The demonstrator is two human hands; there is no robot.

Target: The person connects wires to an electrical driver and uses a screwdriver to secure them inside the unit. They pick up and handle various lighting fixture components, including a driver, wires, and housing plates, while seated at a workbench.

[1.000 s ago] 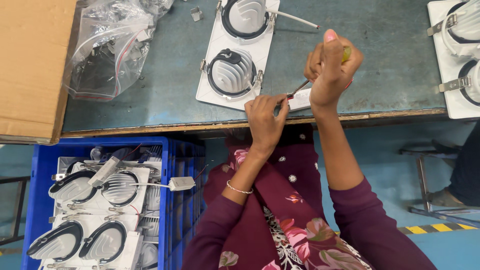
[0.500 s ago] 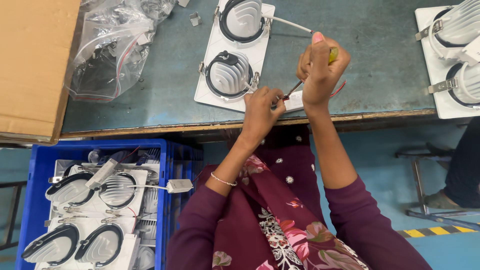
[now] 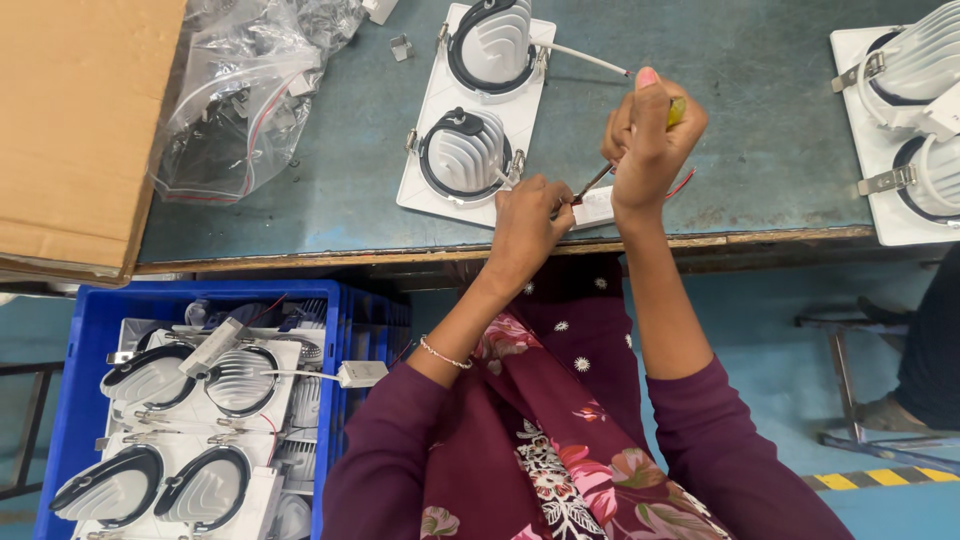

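Both hands hide the work: right hand [image 3: 650,140] grips a screwdriver [image 3: 600,178], left hand [image 3: 527,222] pinches something unseen.

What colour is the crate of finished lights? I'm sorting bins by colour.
Blue, the crate at lower left in the head view.

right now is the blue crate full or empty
Full: the blue crate is packed with white twin light fittings, stacked up to its rim.
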